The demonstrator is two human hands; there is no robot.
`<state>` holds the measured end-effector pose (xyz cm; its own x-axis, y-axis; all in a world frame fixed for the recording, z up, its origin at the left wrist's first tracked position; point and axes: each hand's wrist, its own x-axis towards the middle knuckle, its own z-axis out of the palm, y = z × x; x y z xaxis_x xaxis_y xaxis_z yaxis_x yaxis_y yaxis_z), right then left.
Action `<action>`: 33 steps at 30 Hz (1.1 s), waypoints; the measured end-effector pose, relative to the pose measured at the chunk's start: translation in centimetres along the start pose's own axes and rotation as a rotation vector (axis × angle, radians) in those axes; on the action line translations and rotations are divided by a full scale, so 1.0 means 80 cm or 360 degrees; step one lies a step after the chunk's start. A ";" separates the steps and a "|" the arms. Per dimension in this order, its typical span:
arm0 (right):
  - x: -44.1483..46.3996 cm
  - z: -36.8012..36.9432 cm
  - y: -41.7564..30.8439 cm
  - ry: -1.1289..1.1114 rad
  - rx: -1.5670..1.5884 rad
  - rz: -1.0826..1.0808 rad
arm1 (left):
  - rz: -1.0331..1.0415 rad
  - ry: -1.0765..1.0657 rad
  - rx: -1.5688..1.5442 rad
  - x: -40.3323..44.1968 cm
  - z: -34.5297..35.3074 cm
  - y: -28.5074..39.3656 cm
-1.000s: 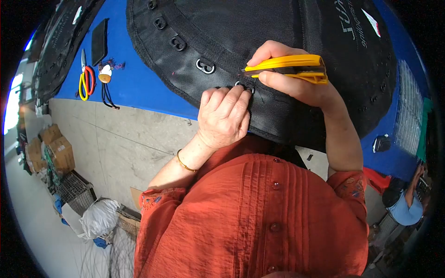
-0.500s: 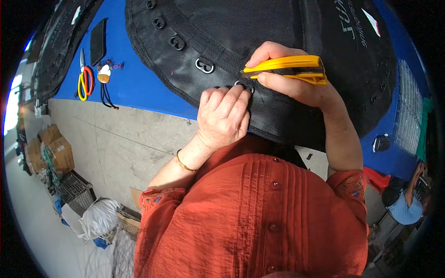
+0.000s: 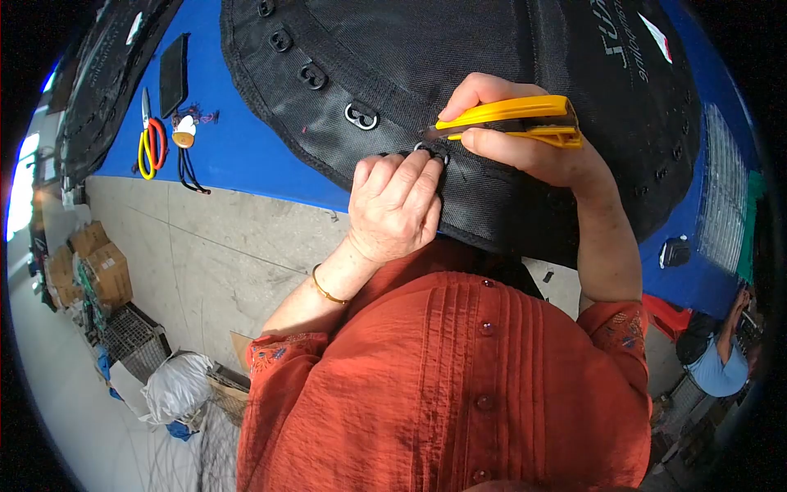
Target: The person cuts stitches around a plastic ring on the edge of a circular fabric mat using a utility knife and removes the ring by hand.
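A round black mesh mat (image 3: 459, 49) with a sewn rim lies over the blue table. Metal rings run along its rim on stitched tabs, among them a silver ring (image 3: 361, 116). My right hand (image 3: 525, 148) is closed around yellow thread snips (image 3: 516, 111), their blade tips pointing left, just above another ring (image 3: 432, 151). My left hand (image 3: 393, 205) rests on the mat's rim with its fingers curled and pressed together at that ring, partly covering it. Whatever lies under those fingers is hidden.
Scissors (image 3: 150, 139) with red and yellow handles, a black strip (image 3: 174, 75) and a corded tag (image 3: 184, 131) lie on the blue table (image 3: 238, 156) at left. Cardboard boxes (image 3: 106, 271) and a white sack (image 3: 176, 385) stand on the floor. Another person (image 3: 717, 369) is at far right.
My right hand and the snips have shifted slightly right, drawing the tips a little away. My left hand stays at the ring.
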<state>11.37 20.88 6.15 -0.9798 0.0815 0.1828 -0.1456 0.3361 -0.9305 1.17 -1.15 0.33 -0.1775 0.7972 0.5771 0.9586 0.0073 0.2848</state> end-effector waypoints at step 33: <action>-0.002 0.004 0.007 0.0069 -0.0122 -0.0109 | 0.0001 0.0012 0.0029 -0.002 0.002 0.000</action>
<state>11.38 20.71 5.52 -0.9609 0.0956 0.2601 -0.1994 0.4131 -0.8886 1.26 -1.13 0.13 -0.1786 0.7926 0.5830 0.9626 0.0180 0.2704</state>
